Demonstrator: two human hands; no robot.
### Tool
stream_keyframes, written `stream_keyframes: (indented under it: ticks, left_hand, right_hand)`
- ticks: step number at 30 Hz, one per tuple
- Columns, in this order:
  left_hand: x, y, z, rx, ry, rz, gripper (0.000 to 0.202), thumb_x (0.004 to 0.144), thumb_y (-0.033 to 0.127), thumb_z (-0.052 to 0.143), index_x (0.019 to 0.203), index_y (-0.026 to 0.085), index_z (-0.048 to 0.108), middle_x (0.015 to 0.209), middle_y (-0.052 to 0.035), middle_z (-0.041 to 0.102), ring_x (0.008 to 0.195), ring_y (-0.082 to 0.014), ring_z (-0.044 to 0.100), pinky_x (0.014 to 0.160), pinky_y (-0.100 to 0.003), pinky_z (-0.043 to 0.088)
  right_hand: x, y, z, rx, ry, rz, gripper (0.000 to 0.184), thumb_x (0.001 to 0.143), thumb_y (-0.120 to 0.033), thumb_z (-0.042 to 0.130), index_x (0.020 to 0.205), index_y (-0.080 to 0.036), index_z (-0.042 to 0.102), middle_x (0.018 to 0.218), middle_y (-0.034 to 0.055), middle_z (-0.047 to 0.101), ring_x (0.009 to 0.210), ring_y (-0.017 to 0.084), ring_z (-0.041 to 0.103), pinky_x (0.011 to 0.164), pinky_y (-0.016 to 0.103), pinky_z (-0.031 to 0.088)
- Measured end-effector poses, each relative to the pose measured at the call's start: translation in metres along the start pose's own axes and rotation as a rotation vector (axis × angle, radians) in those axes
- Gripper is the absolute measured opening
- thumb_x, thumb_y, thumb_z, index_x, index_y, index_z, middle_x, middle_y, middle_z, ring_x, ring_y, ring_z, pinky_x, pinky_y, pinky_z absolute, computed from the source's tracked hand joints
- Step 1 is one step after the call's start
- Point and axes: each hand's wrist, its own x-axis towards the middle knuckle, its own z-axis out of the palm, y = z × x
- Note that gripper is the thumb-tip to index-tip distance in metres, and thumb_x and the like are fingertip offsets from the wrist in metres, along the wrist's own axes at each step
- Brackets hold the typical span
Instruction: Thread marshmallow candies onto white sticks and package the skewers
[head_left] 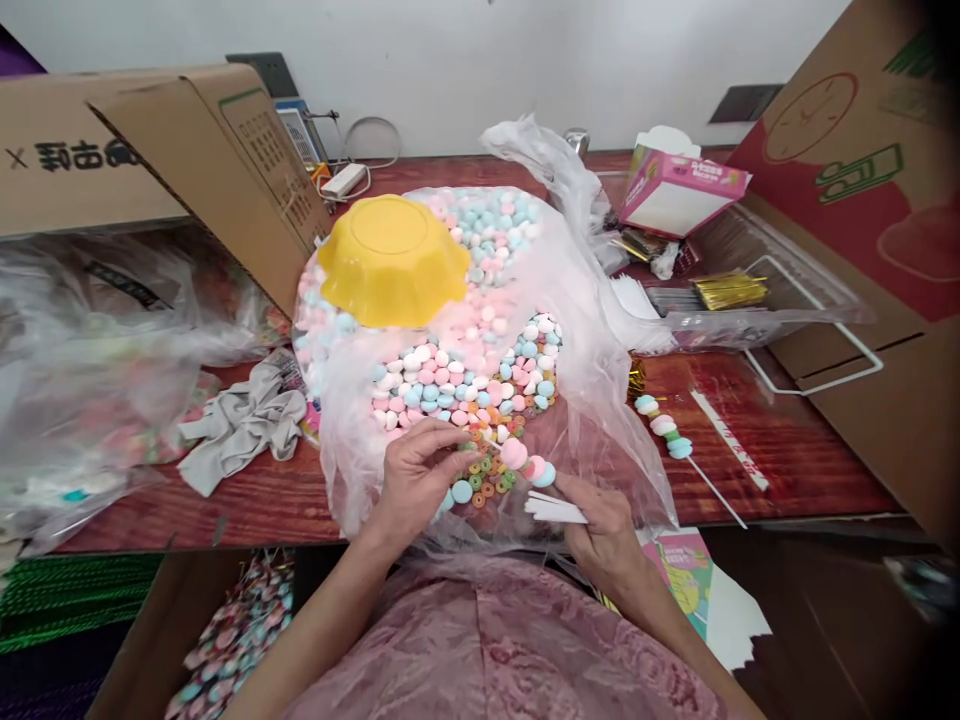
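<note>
A big clear plastic bag (585, 380) full of pink, blue and white candies (450, 380) lies open on the red wooden table (750, 450), with small coloured ring candies (487, 475) at its near edge. My left hand (416, 470) is pinched closed over the ring candies, its fingertips together on something too small to make out. My right hand (600, 520) grips a bundle of white sticks (555, 508); one stick carries pink and blue candies (529, 465) at its tip. A yellow bowl (390, 255) sits upside down on the candy pile.
A finished candy skewer (671, 435) lies on the table to the right. Behind it are a clear tray (780, 300) with gold twist ties and a pink box (679, 185). Cardboard boxes (150, 150) stand left and right. A grey cloth (240, 420) lies at left.
</note>
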Motion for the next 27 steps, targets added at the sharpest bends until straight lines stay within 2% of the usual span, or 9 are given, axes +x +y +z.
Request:
stream_keyframes:
  ticks: [3, 5, 11, 15, 17, 20, 23, 25, 27]
  left_hand:
    - [0.000, 0.005, 0.001, -0.051, 0.019, -0.078, 0.017, 0.067, 0.025, 0.086, 0.081, 0.020, 0.078, 0.079, -0.0023, 0.069, 0.074, -0.0130, 0.063, 0.064, -0.023, 0.052]
    - [-0.002, 0.007, 0.002, -0.055, 0.008, -0.054, 0.016, 0.068, 0.028, 0.085, 0.081, 0.021, 0.078, 0.080, -0.0031, 0.070, 0.075, -0.0138, 0.064, 0.066, -0.024, 0.053]
    - [-0.008, 0.005, 0.003, 0.205, -0.052, 0.247, 0.009, 0.083, 0.021, 0.072, 0.092, 0.020, 0.075, 0.087, -0.0061, 0.073, 0.080, -0.0151, 0.067, 0.072, -0.027, 0.055]
    - [-0.011, 0.001, 0.004, 0.396, -0.180, 0.492, 0.021, 0.090, 0.012, 0.057, 0.102, 0.020, 0.072, 0.092, -0.0087, 0.074, 0.086, -0.0173, 0.069, 0.078, -0.032, 0.057]
    - [-0.012, 0.000, 0.007, 0.410, -0.207, 0.540, 0.024, 0.089, 0.011, 0.055, 0.106, 0.019, 0.071, 0.096, -0.0105, 0.074, 0.093, -0.0194, 0.070, 0.085, -0.036, 0.057]
    - [-0.011, 0.005, 0.010, 0.267, -0.142, 0.364, 0.028, 0.089, 0.016, 0.059, 0.114, 0.020, 0.069, 0.112, -0.0122, 0.072, 0.103, -0.0198, 0.068, 0.090, -0.035, 0.057]
    - [-0.003, 0.013, 0.011, -0.071, -0.044, -0.044, 0.033, 0.086, 0.031, 0.067, 0.117, 0.020, 0.069, 0.108, -0.0086, 0.073, 0.090, -0.0167, 0.070, 0.078, -0.029, 0.060]
    - [0.004, 0.016, 0.010, -0.301, -0.103, -0.314, 0.034, 0.080, 0.039, 0.074, 0.107, 0.018, 0.073, 0.094, -0.0062, 0.075, 0.074, -0.0149, 0.070, 0.069, -0.028, 0.060]
    - [0.008, 0.017, 0.011, -0.445, -0.165, -0.487, 0.035, 0.071, 0.041, 0.081, 0.094, 0.016, 0.077, 0.084, -0.0054, 0.075, 0.066, -0.0138, 0.068, 0.064, -0.027, 0.059]
  right_hand:
    - [-0.002, 0.002, -0.003, 0.071, -0.012, -0.007, 0.051, 0.081, -0.002, 0.039, 0.120, -0.019, 0.067, 0.084, 0.0035, 0.074, 0.067, 0.014, 0.068, 0.060, 0.022, 0.052]
    - [-0.003, 0.003, -0.001, 0.093, -0.039, -0.005, 0.050, 0.081, -0.004, 0.040, 0.119, -0.019, 0.068, 0.087, 0.0041, 0.075, 0.069, 0.015, 0.069, 0.061, 0.023, 0.053]
    - [-0.007, 0.006, 0.010, 0.008, -0.043, 0.021, 0.052, 0.081, -0.003, 0.039, 0.122, -0.020, 0.066, 0.095, 0.0049, 0.076, 0.075, 0.016, 0.071, 0.066, 0.025, 0.055]
    - [-0.010, 0.005, 0.016, -0.023, -0.065, 0.063, 0.046, 0.081, -0.005, 0.039, 0.114, -0.019, 0.067, 0.099, 0.0061, 0.075, 0.084, 0.018, 0.071, 0.072, 0.027, 0.056]
    - [-0.010, 0.002, 0.020, 0.002, -0.070, 0.110, 0.044, 0.083, -0.006, 0.038, 0.114, -0.019, 0.067, 0.100, 0.0061, 0.074, 0.087, 0.019, 0.070, 0.075, 0.028, 0.056]
    - [-0.007, 0.001, 0.026, 0.088, -0.051, 0.197, 0.037, 0.087, -0.010, 0.040, 0.109, -0.019, 0.069, 0.087, 0.0037, 0.072, 0.081, 0.018, 0.069, 0.071, 0.026, 0.055]
    - [-0.003, 0.003, 0.028, 0.171, 0.023, 0.239, 0.027, 0.090, -0.016, 0.046, 0.099, -0.021, 0.070, 0.074, 0.0019, 0.066, 0.075, 0.018, 0.066, 0.071, 0.027, 0.055]
    - [-0.001, 0.006, 0.028, 0.205, 0.044, 0.227, 0.025, 0.090, -0.018, 0.047, 0.099, -0.022, 0.071, 0.074, 0.0019, 0.065, 0.077, 0.019, 0.065, 0.075, 0.030, 0.055]
    - [0.001, 0.007, 0.029, 0.221, 0.018, 0.212, 0.027, 0.090, -0.018, 0.048, 0.104, -0.023, 0.071, 0.077, 0.0020, 0.066, 0.077, 0.019, 0.064, 0.078, 0.031, 0.056]
